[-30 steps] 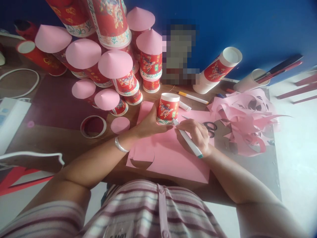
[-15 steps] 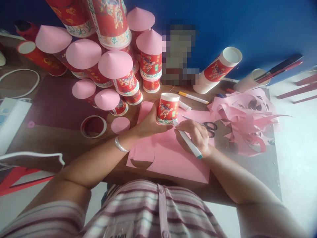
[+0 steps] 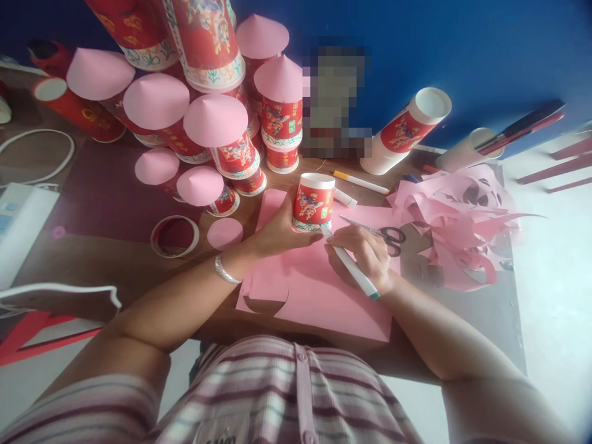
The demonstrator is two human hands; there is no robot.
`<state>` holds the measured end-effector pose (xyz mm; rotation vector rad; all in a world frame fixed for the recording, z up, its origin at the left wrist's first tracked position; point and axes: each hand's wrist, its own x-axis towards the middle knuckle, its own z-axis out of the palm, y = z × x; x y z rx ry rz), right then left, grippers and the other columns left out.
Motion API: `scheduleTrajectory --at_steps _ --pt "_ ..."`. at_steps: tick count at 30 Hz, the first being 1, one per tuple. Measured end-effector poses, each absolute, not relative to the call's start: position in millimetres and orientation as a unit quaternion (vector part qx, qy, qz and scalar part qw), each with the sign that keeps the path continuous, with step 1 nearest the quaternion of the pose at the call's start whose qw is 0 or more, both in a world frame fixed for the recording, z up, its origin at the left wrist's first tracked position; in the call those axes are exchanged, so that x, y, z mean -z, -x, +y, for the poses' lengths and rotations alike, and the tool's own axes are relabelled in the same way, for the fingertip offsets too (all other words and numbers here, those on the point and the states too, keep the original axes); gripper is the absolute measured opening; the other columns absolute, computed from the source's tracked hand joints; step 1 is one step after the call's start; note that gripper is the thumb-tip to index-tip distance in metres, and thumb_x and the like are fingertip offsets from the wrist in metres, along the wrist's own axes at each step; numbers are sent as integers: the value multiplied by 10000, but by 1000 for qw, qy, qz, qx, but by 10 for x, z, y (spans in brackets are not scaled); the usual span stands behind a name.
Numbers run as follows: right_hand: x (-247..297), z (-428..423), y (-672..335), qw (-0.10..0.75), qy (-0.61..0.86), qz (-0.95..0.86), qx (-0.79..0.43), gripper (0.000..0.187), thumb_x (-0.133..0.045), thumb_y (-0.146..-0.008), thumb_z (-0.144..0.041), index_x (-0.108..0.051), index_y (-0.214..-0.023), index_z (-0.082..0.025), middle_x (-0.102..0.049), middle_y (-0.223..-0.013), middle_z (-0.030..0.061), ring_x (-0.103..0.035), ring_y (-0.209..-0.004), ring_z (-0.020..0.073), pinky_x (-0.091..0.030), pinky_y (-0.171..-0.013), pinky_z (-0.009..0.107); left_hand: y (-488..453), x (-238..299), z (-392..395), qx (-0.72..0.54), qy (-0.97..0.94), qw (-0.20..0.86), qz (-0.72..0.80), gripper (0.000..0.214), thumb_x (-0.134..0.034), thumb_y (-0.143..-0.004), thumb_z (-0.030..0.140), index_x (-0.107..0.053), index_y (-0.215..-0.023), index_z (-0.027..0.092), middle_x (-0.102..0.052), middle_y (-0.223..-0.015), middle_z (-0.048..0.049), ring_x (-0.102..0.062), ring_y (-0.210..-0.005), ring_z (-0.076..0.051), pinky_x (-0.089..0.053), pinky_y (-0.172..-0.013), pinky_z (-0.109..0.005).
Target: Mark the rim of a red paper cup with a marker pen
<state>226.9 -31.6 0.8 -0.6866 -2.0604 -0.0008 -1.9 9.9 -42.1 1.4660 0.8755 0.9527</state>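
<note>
A red paper cup (image 3: 314, 205) with a printed figure and a white lower band stands upright in my left hand (image 3: 282, 227), whose fingers wrap its left side and base. Green line patterns show on that band. My right hand (image 3: 363, 256) grips a white marker (image 3: 346, 264) with a green end, its tip at the cup's lower right edge; whether it touches cannot be made out. Under both hands lies pink paper (image 3: 319, 293) with a round cut-out at its near left. Scissors (image 3: 392, 239) rest beside my right hand, partly hidden by it.
Red cups topped with pink paper cones (image 3: 216, 120) crowd the back left. Pink paper scraps (image 3: 462, 228) heap at the right. A tape roll (image 3: 174, 237) and a pink disc (image 3: 225, 234) lie left of the paper. Behind the cup is a yellow-and-white marker (image 3: 361, 182).
The marker's tip and my right hand have shifted very slightly at the cup's lower edge. My left hand keeps the cup in the same place.
</note>
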Motion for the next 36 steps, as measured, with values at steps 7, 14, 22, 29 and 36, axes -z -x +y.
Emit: scheduleTrajectory --at_steps 7,14,22,29,36 --pt "13 -313 -2276 469 279 -838 -12 307 -751 -1059 -29 -717 -1285 -234 -817 -939 23 -803 -760 203 -657 -670 305 3 426 106 -413 -622 554 369 1041 -1084 -824 674 -533 -1589 232 -746 -1510 -193 -789 -1347 -362 -721 -1057 -479" --pt "13 -307 -2278 463 283 -840 -17 262 -750 -1087 -47 -725 -1270 -233 -822 -948 29 -816 -765 200 -665 -670 301 -9 404 83 -408 -620 563 363 937 -1064 -872 607 -530 -1538 222 -740 -1516 -206 -790 -1366 -362 -730 -1094 -519" --pt "37 -308 -2291 467 282 -837 -27 271 -766 -1089 -58 -748 -1299 -228 -837 -997 41 -817 -815 205 -666 -705 313 -25 395 83 -415 -615 558 372 941 -1090 -819 619 -535 -1473 233 -768 -1407 -162 -819 -1265 -339 -724 -991 -450" --pt "65 -310 -2314 462 275 -842 -42 321 -849 -1056 -68 -766 -1328 -218 -847 -1031 50 -828 -843 222 -656 -727 331 -43 390 110 -432 -615 563 343 923 -1119 -800 553 -533 -1448 253 -756 -1363 -127 -797 -1236 -323 -725 -1026 -501" --pt "81 -308 -2282 467 274 -840 -33 309 -782 -1081 -58 -737 -1343 -216 -845 -1002 45 -815 -827 204 -673 -734 309 -12 378 93 -403 -614 568 371 954 -1080 -827 598 -536 -1542 278 -728 -1444 -146 -782 -1352 -388 -735 -1094 -577"
